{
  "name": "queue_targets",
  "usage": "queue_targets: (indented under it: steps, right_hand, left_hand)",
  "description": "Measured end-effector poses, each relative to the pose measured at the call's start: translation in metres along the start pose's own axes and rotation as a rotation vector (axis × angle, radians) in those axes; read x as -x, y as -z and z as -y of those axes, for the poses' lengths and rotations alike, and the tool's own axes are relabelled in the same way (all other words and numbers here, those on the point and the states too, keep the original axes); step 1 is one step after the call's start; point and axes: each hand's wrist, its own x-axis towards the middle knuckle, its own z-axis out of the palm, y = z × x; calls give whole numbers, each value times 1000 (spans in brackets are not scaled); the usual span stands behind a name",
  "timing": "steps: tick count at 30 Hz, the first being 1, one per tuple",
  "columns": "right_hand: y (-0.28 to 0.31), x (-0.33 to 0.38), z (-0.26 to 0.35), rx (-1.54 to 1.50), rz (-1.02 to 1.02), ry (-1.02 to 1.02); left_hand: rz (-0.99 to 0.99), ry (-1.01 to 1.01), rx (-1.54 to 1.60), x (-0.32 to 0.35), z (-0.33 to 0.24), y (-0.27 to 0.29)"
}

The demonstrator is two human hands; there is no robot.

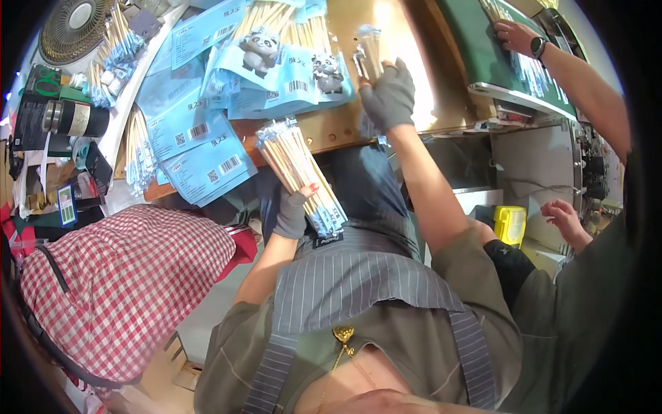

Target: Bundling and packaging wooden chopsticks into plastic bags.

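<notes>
Stick bundle point(293, 159) clamped in my left hand point(292, 212), gathering I'd guess, so my right hand point(388, 98), grip unclear, probably needs to pinch the small bunch point(371, 50) ahead.

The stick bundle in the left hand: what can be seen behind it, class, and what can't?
Around the bundle, the table edge, jeans and apron show behind it. Whatever lies directly behind is covered; part of the left hand is hidden too.

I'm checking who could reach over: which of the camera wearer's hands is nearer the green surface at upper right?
Right. The right hand is just left of the green surface; the left hand, holding wrapped sticks, is farther left and closer to the body.
</notes>
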Motion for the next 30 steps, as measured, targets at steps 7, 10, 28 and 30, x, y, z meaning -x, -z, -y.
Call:
queue_targets:
  steps: [7,10,28,30]
  right_hand:
    - [-44,-11,-8,-101,403,-168]
    - [11,-6,5,-513,113,-118]
    - [66,108,31,-1955,964,-1131]
    - [71,104,33,-2181,865,-943]
  left_hand:
    - [-3,-18,-66,0,-9,-10]
    - [-4,-27,-100,1,-10,-8]
    - [-14,33,119,-7,-17,-15]
    - [-72,-39,14,-12,-12,-3]
